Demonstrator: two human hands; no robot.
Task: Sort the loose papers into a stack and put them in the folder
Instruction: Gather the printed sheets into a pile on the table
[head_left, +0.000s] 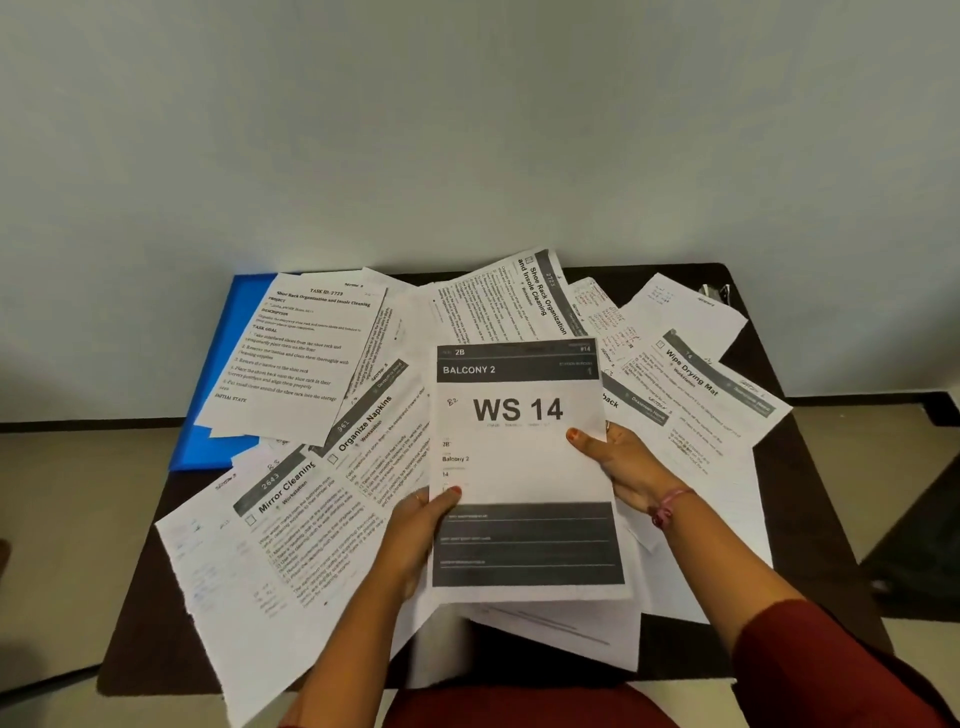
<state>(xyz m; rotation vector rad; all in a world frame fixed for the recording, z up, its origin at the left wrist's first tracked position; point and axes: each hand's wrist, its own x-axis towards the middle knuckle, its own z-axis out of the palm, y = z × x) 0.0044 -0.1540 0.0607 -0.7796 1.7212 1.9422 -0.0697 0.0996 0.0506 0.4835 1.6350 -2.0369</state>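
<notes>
I hold a printed sheet headed "BALCONY 2 / WS 14" (522, 457) lifted above the table's middle. My left hand (418, 530) pinches its left edge with the thumb on top. My right hand (621, 462) pinches its right edge the same way. Several loose printed papers lie spread over the dark table (810, 525), among them "Mirror Cleaning" (270, 551), "Organize Napkins" (374, 436), "Shoe Rack Organization" (311, 353) and "Wipe Drying Mat" (696, 395). A blue folder (218, 395) lies flat at the far left, partly covered by papers.
A pale wall rises right behind the table. A small dark clip-like object (716, 293) sits at the far right corner. Some papers hang over the table's near left edge. Light floor shows on both sides.
</notes>
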